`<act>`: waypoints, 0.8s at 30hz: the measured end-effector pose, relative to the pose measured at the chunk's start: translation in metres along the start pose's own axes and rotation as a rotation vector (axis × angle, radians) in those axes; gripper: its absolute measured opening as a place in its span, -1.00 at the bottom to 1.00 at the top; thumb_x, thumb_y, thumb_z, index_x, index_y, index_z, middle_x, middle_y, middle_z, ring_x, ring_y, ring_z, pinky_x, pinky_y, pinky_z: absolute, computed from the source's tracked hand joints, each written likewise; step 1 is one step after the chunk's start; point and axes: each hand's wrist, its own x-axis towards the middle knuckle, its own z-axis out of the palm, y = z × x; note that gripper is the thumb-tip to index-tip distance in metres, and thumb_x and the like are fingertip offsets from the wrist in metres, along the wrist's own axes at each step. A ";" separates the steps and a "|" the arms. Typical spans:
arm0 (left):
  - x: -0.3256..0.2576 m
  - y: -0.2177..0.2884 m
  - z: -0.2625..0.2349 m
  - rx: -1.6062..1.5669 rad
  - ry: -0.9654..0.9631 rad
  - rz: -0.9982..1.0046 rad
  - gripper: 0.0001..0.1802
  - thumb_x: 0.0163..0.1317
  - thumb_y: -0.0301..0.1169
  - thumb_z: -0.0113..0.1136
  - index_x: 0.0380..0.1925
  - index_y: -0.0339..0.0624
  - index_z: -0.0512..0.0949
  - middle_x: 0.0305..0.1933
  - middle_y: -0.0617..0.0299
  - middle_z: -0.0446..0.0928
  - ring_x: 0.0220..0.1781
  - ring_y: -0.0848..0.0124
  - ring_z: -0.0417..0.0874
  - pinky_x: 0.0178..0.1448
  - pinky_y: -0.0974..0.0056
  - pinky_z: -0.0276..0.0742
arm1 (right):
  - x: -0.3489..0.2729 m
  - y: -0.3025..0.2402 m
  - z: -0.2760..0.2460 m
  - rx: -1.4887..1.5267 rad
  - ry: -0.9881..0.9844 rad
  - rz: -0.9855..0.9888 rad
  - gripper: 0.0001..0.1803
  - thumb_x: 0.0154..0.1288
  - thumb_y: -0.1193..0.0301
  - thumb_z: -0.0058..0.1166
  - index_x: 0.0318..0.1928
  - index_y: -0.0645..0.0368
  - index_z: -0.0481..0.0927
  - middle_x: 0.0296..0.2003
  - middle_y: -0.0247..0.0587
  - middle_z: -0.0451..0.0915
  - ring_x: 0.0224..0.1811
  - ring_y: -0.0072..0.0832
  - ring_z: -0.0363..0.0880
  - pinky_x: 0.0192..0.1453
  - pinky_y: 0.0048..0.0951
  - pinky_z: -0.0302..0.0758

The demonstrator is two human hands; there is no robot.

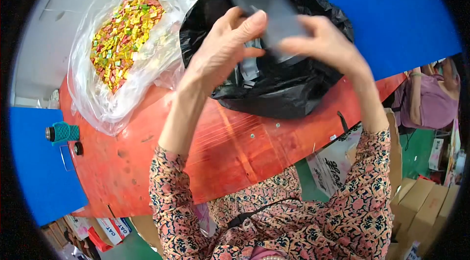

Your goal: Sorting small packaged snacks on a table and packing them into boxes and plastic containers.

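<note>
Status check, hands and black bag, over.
Left hand, right hand: at blurred dark item, grip unclear. It's over open black bag. Clear bag alongside, left.

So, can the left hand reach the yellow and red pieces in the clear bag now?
Probably yes: the pieces look largely uncovered, left of the left hand, though folds of the clear bag lie between and that hand seems occupied with a blurred dark object.

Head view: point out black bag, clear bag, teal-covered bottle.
Black bag [276,99]: head view, on its front wall.
Clear bag [159,55]: head view, on its wrinkled film.
Teal-covered bottle [65,132]: head view, on the cover.
</note>
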 end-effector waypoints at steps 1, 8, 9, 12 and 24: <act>-0.004 -0.006 0.005 -0.137 0.111 0.031 -0.36 0.08 -0.09 0.20 0.04 -0.29 0.30 -0.04 0.13 0.43 -0.12 0.35 0.51 -0.05 0.28 0.45 | 0.000 -0.009 0.019 -0.226 0.035 -0.167 -0.39 -0.02 0.20 0.21 -0.02 0.37 0.42 -0.20 -0.11 0.51 -0.20 -0.35 0.48 -0.08 -0.39 0.41; -0.097 -0.014 -0.025 -0.280 0.544 0.010 -0.57 0.06 -0.31 0.20 -0.07 -0.22 0.40 -0.21 0.20 0.51 -0.19 0.38 0.55 -0.06 0.24 0.49 | -0.049 -0.001 0.033 -1.035 -0.063 -0.407 0.03 -0.33 0.20 0.36 0.20 0.31 0.15 0.00 -0.05 0.31 0.02 -0.17 0.27 0.16 -0.15 0.16; -0.121 -0.016 -0.040 -0.336 0.594 -0.002 -0.55 0.07 -0.30 0.19 -0.05 -0.23 0.38 -0.21 0.20 0.51 -0.19 0.37 0.55 -0.05 0.22 0.50 | -0.048 0.018 0.035 -1.058 -0.050 -0.335 0.00 -0.32 0.37 0.36 0.21 0.30 0.12 -0.09 -0.07 0.35 -0.03 -0.18 0.29 0.14 -0.12 0.17; -0.177 -0.030 -0.082 -0.438 0.754 -0.059 -0.52 0.09 -0.27 0.19 -0.02 -0.23 0.35 -0.19 0.18 0.50 -0.17 0.32 0.55 -0.02 0.20 0.51 | -0.020 0.045 0.009 -0.814 -0.297 -0.092 -0.57 -0.27 0.59 0.21 -0.23 0.17 0.48 -0.25 -0.09 0.38 -0.10 -0.14 0.32 0.08 -0.10 0.20; -0.257 -0.089 -0.096 -0.798 1.057 0.083 -0.64 0.09 -0.41 0.22 -0.08 -0.17 0.43 -0.15 0.26 0.54 -0.12 0.36 0.56 0.03 0.22 0.50 | 0.131 0.078 -0.019 -0.806 0.201 -0.432 -0.71 -0.22 0.65 0.00 -0.34 0.36 0.55 -0.43 0.04 0.58 -0.32 -0.19 0.57 -0.20 -0.37 0.46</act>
